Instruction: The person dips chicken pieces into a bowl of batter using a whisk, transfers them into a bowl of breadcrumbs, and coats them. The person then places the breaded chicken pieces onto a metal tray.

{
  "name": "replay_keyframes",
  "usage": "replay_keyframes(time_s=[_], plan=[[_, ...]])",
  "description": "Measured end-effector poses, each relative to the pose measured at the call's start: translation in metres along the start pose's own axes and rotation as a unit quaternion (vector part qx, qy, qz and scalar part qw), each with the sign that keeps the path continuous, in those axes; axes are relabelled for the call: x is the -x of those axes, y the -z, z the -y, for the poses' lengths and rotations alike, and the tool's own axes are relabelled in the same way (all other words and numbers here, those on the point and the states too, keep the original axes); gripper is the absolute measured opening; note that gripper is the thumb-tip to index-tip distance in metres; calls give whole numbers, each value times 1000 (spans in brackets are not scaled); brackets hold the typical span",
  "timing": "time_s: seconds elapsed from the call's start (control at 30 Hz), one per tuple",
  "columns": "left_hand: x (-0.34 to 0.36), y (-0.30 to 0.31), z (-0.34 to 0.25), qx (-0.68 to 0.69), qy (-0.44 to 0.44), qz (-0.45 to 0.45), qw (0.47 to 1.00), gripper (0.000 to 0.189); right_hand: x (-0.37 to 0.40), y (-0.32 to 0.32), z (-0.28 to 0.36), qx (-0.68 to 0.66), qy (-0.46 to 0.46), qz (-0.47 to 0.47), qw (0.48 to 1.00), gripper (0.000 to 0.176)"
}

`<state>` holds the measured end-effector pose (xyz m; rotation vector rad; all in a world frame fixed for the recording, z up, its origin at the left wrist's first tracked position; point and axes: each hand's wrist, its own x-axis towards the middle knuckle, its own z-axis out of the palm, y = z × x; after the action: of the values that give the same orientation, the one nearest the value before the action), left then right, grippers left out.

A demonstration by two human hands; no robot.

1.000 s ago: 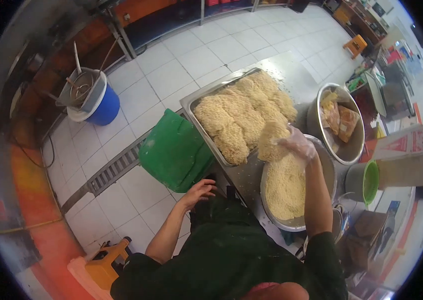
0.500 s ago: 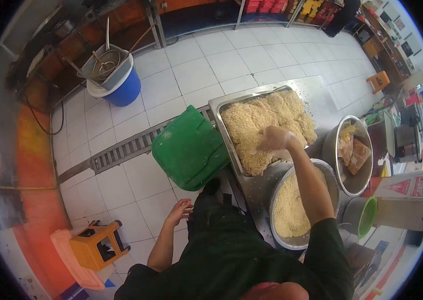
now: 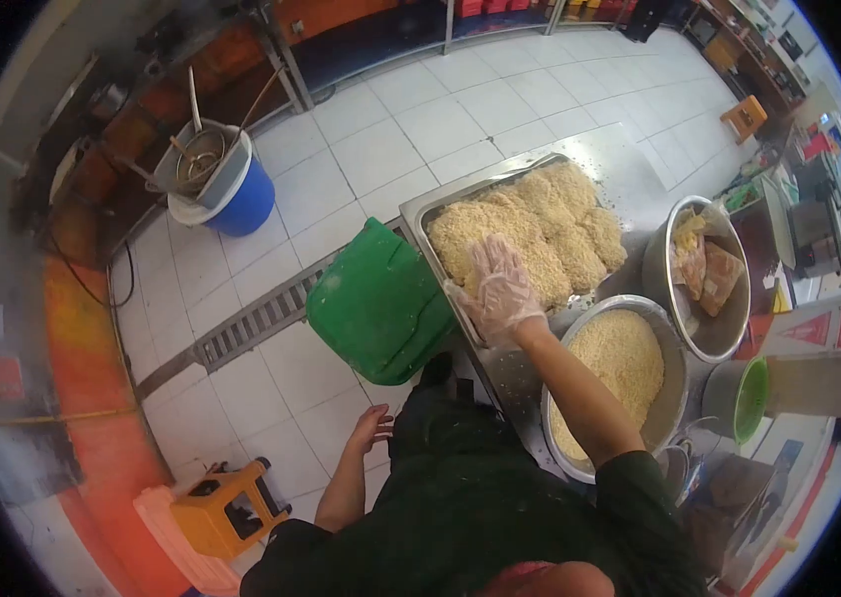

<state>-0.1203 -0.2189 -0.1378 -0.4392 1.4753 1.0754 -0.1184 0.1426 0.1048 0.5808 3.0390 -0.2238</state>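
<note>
Head view, the only one.

- Steel tray (image 3: 416, 221) sits upper centre of the frame on the metal counter (image 3: 619, 159). Its long side runs from mid-left up toward the upper right. It is filled with breaded pieces (image 3: 550, 214) lying flat, side by side and overlapping.
- Your right hand (image 3: 500, 289), in a clear glove, is at the tray's lower-left corner, just right of frame centre. It is palm down, back of the hand toward the camera, and the fingers (image 3: 488, 257) are spread wide, pointing to the top of the frame. They grip nothing.
- Your forearm runs from the lower right up and left to the wrist and crosses the rim of the crumb bowl (image 3: 681, 348).
- The breaded pieces lie under and beyond the fingertips, up and to the right. You cannot tell whether the palm presses on them or hovers just above.
- Your left hand (image 3: 373, 428) is bare, lower centre, over the floor tiles and well apart from the tray. Its fingers are loosely curled and empty.
- Green bin lid (image 3: 380, 303) is just left of the tray.
- A second steel bowl (image 3: 657, 261), holding packets, is at right.
- Blue bucket (image 3: 241, 204) is upper left; orange stool (image 3: 226, 512) is lower left.
</note>
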Motion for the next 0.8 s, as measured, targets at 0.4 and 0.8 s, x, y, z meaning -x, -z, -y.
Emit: replay_keyframes(time_s=[0.4, 0.8], plan=[[-49, -18, -21, -180, 31, 0, 983, 57, 265, 101, -124, -217, -289, -220, 906, 55], [-92, -48, -76, -367, 39, 105, 924, 56, 515, -9, -70, -9, -669, 64, 740, 53]])
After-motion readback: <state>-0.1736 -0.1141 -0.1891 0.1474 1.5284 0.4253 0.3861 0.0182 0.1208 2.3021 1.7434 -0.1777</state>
